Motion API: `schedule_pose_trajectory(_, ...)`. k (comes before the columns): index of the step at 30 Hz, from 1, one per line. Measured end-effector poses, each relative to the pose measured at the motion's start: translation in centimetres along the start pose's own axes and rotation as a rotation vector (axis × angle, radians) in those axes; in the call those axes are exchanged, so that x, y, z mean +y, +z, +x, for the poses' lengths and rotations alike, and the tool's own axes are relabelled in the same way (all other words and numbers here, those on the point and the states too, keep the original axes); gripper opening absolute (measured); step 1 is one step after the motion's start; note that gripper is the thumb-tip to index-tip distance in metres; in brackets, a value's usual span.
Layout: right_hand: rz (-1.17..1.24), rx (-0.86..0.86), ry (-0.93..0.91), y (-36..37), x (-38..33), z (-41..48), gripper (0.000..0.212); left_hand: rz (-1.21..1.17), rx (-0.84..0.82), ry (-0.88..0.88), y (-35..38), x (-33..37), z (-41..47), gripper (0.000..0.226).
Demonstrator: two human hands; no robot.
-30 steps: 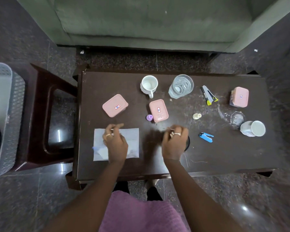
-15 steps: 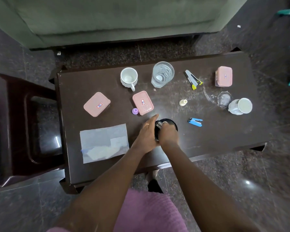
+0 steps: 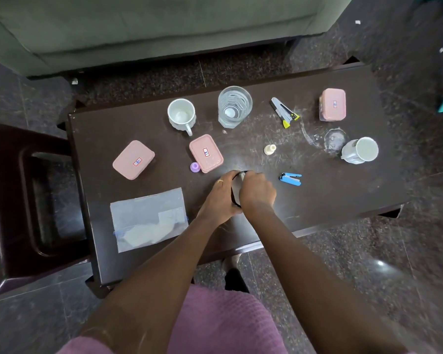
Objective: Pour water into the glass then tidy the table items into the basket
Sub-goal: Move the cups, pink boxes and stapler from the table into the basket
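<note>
Dark wood table (image 3: 330,200) carries everything. Both hands meet over a black-rimmed round thing (image 3: 237,189) near the front edge, perhaps a lid or bottle top, too covered to name. The left hand (image 3: 221,199) curls its fingers around the near-left side of it; the right hand (image 3: 257,191) is closed over its top, knuckles up. A ring shows on the left hand.

The glass (image 3: 234,107) stands upright at the back, middle of the table, with water in it. Just left of it sits a white mug (image 3: 182,117), upright, handle toward the person. A second mug (image 3: 361,150) lies on its side at the right, beside a small puddle (image 3: 334,140). Three pink boxes: one (image 3: 133,159) at the left, one (image 3: 206,153) in the middle with a purple cap (image 3: 195,167) touching its left corner, one (image 3: 333,104) at the back right. A plastic bag (image 3: 149,218) lies flat at the front left. A cream cap (image 3: 269,149), a blue stapler (image 3: 290,178) and a grey-yellow stapler (image 3: 284,114) lie apart on the right half.
</note>
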State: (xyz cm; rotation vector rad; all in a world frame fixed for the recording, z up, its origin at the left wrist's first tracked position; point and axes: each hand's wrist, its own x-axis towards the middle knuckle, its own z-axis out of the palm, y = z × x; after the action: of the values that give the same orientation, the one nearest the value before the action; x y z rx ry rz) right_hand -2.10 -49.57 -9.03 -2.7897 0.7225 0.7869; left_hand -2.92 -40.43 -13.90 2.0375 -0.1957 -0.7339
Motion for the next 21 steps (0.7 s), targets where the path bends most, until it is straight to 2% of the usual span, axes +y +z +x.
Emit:
schedule_pose_trajectory(9,-0.028,0.002,-0.111,-0.4,0.8,1.0,0.025,-0.001,0.002,0.058,-0.3,0.2,0.7,0.082)
schedule_pose_trajectory(14,-0.019,-0.11,-0.17,-0.4,0.4,1.1,0.023,0.001,-0.015,0.049,-0.5,0.3,0.8,0.082)
schedule_pose_trajectory(17,0.041,-0.131,-0.161,-0.6,0.9,1.6,0.022,0.003,-0.026,0.059,-0.6,0.4,1.2,0.082)
schedule_pose_trajectory(21,-0.04,-0.088,-0.131,-1.2,0.9,1.9,0.022,0.015,-0.051,0.042,-0.5,1.1,2.1,0.084)
